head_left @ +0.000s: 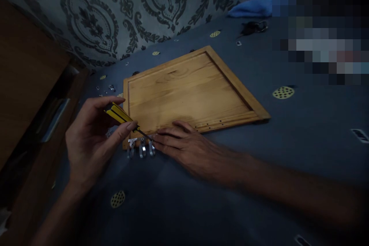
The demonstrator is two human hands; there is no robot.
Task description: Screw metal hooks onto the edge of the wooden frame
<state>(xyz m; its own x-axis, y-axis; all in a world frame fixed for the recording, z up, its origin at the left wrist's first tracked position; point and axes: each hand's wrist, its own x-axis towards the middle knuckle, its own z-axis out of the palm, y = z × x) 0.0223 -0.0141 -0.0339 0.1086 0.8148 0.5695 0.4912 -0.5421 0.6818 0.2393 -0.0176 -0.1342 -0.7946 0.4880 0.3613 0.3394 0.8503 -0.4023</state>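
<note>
Slippage worries me: my left hand (pixel 89 138) grips the screwdriver (pixel 118 115), tip at the hooks (pixel 141 148) by the near edge of the panel (pixel 187 92), where my right hand (pixel 184 146), fingers flat and open, could get jabbed.

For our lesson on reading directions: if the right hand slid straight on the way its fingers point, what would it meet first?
Most likely the screwdriver tip, just ahead of the fingers of the right hand, with the metal hooks beside it at the wooden panel's near edge; depth is unclear.
</note>
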